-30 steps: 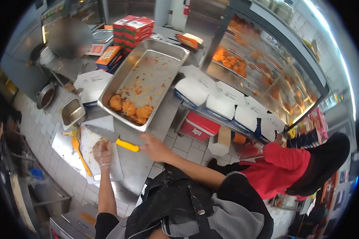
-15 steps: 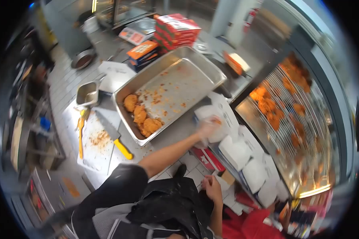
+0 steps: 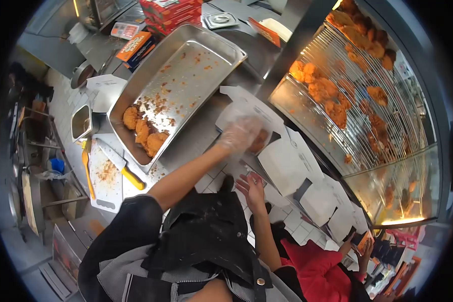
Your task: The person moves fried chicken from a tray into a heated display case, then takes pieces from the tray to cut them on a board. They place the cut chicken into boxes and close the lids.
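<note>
My left hand [image 3: 239, 135], in a clear plastic glove, is blurred and closed around a piece of fried chicken [image 3: 259, 141] at the nearest open white takeout box [image 3: 254, 108]. Part of that box is hidden behind the glove. My right hand [image 3: 251, 187] is bare, fingers spread and palm up, below the row of boxes with nothing in it. Another open white box [image 3: 283, 166] stands just beyond it. To the left, a deep steel pan [image 3: 186, 75] holds a few fried chicken pieces [image 3: 142, 133] and crumbs in its near left corner.
A yellow-handled knife [image 3: 120, 165] lies on a crumb-strewn white cutting board [image 3: 105, 183], with yellow tongs [image 3: 87, 168] beside it. A lit warming case [image 3: 347, 100] with fried chicken on racks stands at right. Another person in red [image 3: 317, 272] is at lower right. Red boxes [image 3: 168, 15] are stacked behind.
The view has shifted, with the pan now further left and up. My right hand has risen towards the boxes, its fingers now spread. My left hand stays by the nearest box.
</note>
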A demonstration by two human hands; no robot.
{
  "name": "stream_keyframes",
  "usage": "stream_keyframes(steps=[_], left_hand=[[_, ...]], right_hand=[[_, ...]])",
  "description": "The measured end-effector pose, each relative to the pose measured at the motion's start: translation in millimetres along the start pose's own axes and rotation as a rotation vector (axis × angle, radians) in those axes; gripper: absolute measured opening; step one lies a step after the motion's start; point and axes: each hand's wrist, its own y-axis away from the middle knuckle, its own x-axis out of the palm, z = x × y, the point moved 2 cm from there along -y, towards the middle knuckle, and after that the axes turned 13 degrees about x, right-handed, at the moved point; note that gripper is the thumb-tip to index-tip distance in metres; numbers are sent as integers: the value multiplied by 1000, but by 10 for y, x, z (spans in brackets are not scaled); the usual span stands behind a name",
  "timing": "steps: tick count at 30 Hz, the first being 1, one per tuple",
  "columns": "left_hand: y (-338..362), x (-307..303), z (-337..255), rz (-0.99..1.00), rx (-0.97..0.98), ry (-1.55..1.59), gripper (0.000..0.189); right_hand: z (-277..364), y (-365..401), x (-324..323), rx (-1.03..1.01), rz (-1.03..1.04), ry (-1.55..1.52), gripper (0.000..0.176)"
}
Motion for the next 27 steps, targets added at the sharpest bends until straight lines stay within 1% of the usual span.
stream_keyframes(steps=[1,2,3,4,5,6,7,8,9,10,11,13,14,16,17,18,20,21,22,24,25,26,27], left_hand=[[110,-128,73,-160,180,-3,25],[155,-435,28,-166,146,-54,23],[205,-856,-69,-179,99,-129,21],[348,-1204,-62,-318,91,-175,17],[485,-1570,-38,-476,56,-168,18],[754,-1838,279,-471,-114,-395,17],[959,-2120,455,-483,-219,-336,22],[1126,-2261,734,-228,-581,-662,30],[1220,-2376,901,70,-653,-682,33],[1318,-2431,1023,372,-716,-682,36],[1410,-2436,1090,364,-727,-678,36],[1523,-2367,1217,511,-449,-686,37],[1559,-2368,1302,501,-454,-683,37],[1628,-2352,1482,508,-411,-550,36],[1674,-2363,1619,399,-397,-540,30],[1702,-2500,1525,381,-407,-545,30],[1846,-2905,1214,-189,-598,156,28],[2081,-2912,1404,-380,-8,-138,36],[2126,-3045,1092,-406,-29,-167,36],[2433,-3115,495,-950,-535,796,47],[2704,-3106,388,-994,-545,766,47],[3032,-3101,322,-1123,-566,730,49],[3331,-3096,296,-1249,-584,693,51]], right_hand=[[10,-19,-4,-30,72,-46,47],[40,51,-33,-31,78,-49,47],[97,180,-37,-44,76,73,46],[161,235,33,-53,110,211,46],[205,246,31,-52,133,262,43],[210,276,-39,-52,141,309,41],[184,310,-114,-45,131,292,39],[168,328,-171,-50,107,265,36],[140,318,-210,-45,114,274,36],[118,303,-245,-46,38,309,35],[105,278,-271,-52,-36,346,34],[163,302,-183,-69,-27,391,34],[192,315,-135,-82,-24,422,33],[225,319,-23,-103,-6,464,32],[252,310,57,-125,14,493,31],[274,296,135,-133,25,508,31],[275,289,335,-138,105,627,30],[280,335,497,-144,141,728,28],[285,359,659,-144,174,758,28],[172,447,1050,-81,599,1148,29],[89,573,1303,-14,740,1185,28],[-30,693,1601,57,877,1218,28],[-188,754,1876,40,946,1282,28]])
